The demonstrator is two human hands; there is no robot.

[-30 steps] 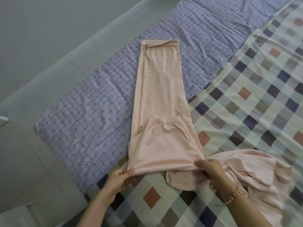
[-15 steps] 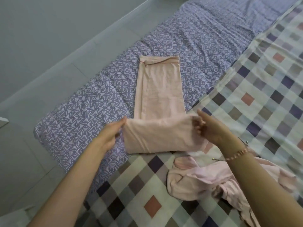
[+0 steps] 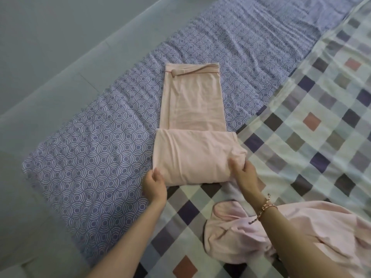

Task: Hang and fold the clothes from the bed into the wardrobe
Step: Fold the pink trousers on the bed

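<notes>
Pale pink trousers [image 3: 193,109] lie lengthways on the bed, their near end folded over into a thick flap [image 3: 192,157]. My left hand [image 3: 154,184] pinches the flap's near left corner. My right hand [image 3: 244,175], with a bracelet on the wrist, grips the flap's near right corner. A second pink garment [image 3: 281,233] lies crumpled under my right forearm, near the front right. The wardrobe is out of view.
The trousers rest on a blue sheet with a white ring pattern [image 3: 90,153]. A checked blanket [image 3: 311,127] covers the bed's right side. Grey tiled floor [image 3: 40,57] runs along the left beyond the bed's edge.
Both hands carried the trousers' near end up and away, then came back toward me. The trousers are now shorter, with a folded flap at the near end.
</notes>
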